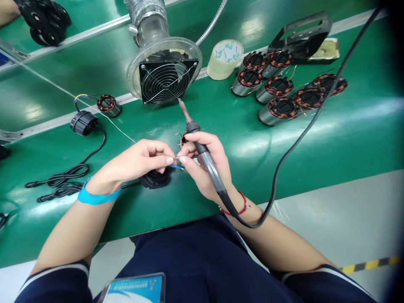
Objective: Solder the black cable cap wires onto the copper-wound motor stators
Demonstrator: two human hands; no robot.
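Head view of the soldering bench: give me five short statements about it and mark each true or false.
1. The right hand holds a soldering iron with its tip pointing away from the person. True.
2. The left hand wears a red string at the wrist. False: it wears a blue wristband; the red string is on the right wrist.
3. The fingertips of both hands meet at a thin wire. True.
4. The roll of tape lies left of the fan. False: it lies to the fan's right.
5. Several copper-wound stators stand grouped on the green bench at right. True.
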